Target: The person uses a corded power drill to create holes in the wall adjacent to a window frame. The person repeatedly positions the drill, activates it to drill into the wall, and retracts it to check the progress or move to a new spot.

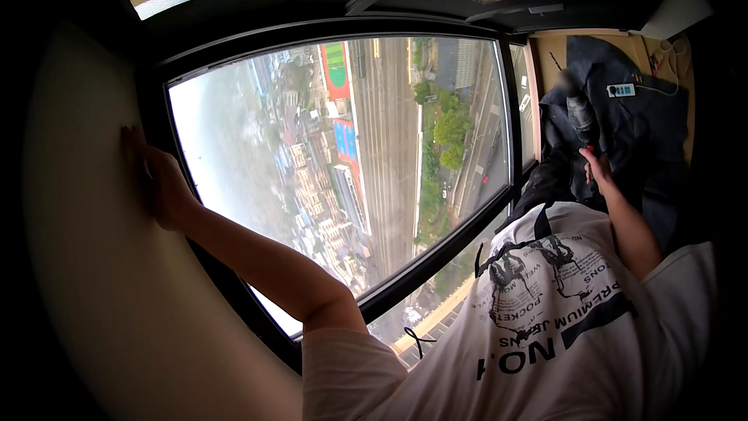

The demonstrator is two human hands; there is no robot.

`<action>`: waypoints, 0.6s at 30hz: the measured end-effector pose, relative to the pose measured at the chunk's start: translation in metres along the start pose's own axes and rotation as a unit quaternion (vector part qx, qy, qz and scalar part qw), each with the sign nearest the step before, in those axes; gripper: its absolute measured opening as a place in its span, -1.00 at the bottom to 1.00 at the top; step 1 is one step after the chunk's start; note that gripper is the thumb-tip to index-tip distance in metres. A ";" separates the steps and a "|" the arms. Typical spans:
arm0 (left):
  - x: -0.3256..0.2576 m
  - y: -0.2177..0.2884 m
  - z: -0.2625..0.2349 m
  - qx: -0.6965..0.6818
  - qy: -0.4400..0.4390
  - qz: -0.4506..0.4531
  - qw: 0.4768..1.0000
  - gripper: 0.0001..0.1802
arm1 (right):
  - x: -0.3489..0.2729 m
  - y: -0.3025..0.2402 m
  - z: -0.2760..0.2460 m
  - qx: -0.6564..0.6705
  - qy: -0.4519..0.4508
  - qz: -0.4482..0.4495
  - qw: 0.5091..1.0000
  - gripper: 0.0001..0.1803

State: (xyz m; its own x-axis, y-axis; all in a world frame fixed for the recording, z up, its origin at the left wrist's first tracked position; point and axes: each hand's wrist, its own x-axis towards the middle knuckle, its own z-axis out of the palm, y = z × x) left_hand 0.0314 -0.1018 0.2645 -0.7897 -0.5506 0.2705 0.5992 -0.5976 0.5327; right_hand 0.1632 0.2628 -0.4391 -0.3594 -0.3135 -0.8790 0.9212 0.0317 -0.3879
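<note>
My left hand (156,183) lies flat against the beige wall (86,249), right beside the dark frame of a large window (351,164), and holds nothing. My right hand (598,165) is raised at the right, past my white printed T-shirt (561,320). Its fingers are closed round the lower end of a dark grey bottle-shaped thing (580,113) with a small red part by the fingers. That thing stands up in front of a dark cloth (647,132).
Through the window pane a city lies far below, with buildings, a wide road and green trees. A white power strip (621,90) with a cable rests on the dark cloth, over a light wooden surface (549,51). Dark window bars run across the top.
</note>
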 end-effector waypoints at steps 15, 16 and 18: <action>0.012 -0.005 -0.011 0.123 0.027 -0.110 0.986 -0.74 | -0.001 -0.002 -0.001 -0.008 0.011 0.011 1.000 -0.55; 0.012 -0.009 -0.008 0.149 0.043 -0.128 0.980 -0.77 | -0.001 -0.003 -0.001 -0.009 0.008 0.009 1.000 -0.55; 0.020 -0.006 -0.004 0.131 0.070 -0.129 0.980 -0.79 | -0.001 -0.001 0.000 -0.011 0.005 0.005 1.000 -0.56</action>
State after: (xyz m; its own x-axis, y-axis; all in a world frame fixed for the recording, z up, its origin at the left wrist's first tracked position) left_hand 0.0125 -0.1118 0.2637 -0.8736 -0.4866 -0.0036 0.3127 -0.5672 0.7619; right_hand 0.1623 0.2632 -0.4377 -0.3509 -0.3036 -0.8858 0.9217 0.0550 -0.3840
